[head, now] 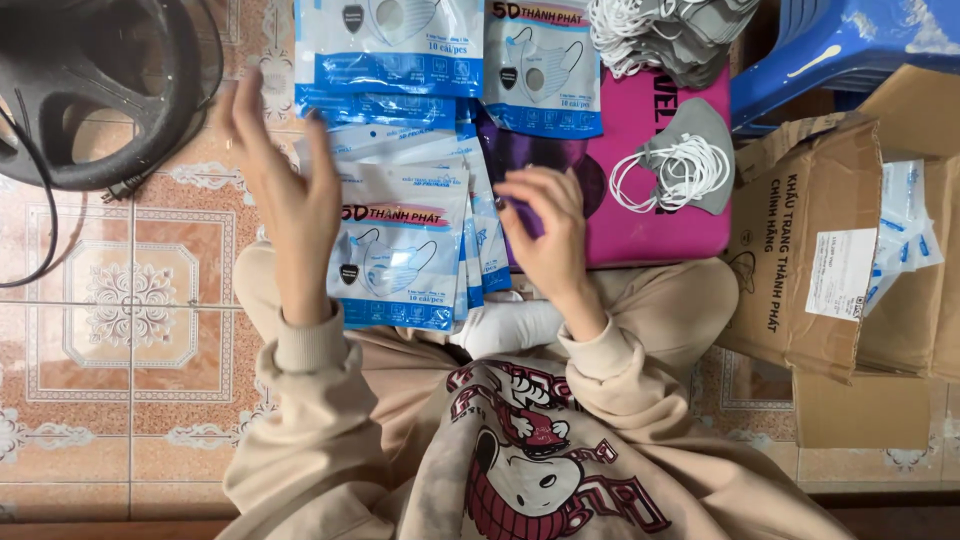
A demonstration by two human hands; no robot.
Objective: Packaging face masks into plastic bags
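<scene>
Open tiled floor [130, 300] lies left of the left hand [285, 190], passable up to the black fan base [90, 90] and its cable at upper left. Ahead, stacked mask packets [400, 240] block the way. Right of the right hand [545, 235], a pink board [650, 215], grey masks [685, 165], a cardboard box [810, 240] and a blue stool [840, 50] crowd the route.

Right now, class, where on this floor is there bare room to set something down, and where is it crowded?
Bare patterned tile floor lies between the black fan guard and the left hand. Crowded: blue-and-white mask packets, pink board, brown cardboard box.
</scene>
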